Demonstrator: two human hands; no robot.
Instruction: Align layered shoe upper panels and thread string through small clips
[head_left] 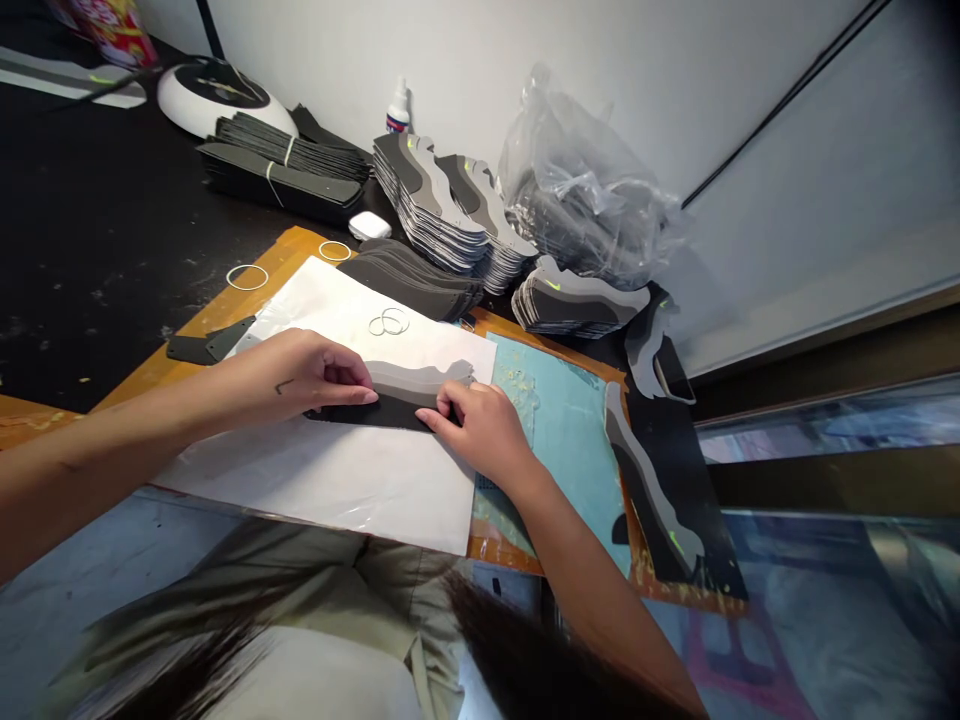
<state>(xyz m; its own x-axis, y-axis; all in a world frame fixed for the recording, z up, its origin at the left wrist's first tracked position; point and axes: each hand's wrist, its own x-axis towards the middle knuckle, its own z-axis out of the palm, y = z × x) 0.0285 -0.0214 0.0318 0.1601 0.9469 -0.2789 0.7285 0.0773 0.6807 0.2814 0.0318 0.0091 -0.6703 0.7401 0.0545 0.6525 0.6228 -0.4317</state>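
A shoe upper piece, layered in light grey, dark grey and black, lies flat on a white sheet. At its left end, the bent fingers and thumb of my left hand are closed on the piece. My right hand grips its right part, fingers curled and thumb along the black lower edge. Parts of the piece are covered by both hands. Just beyond it on the sheet are thin rubber bands. A stack of dark grey pieces sits at the sheet's far edge.
Stacked shoe pieces and another stack stand behind. Banded black strips lie at back left, near a white lamp base. A plastic bag leans on the wall. One loose piece lies right of a blue sheet.
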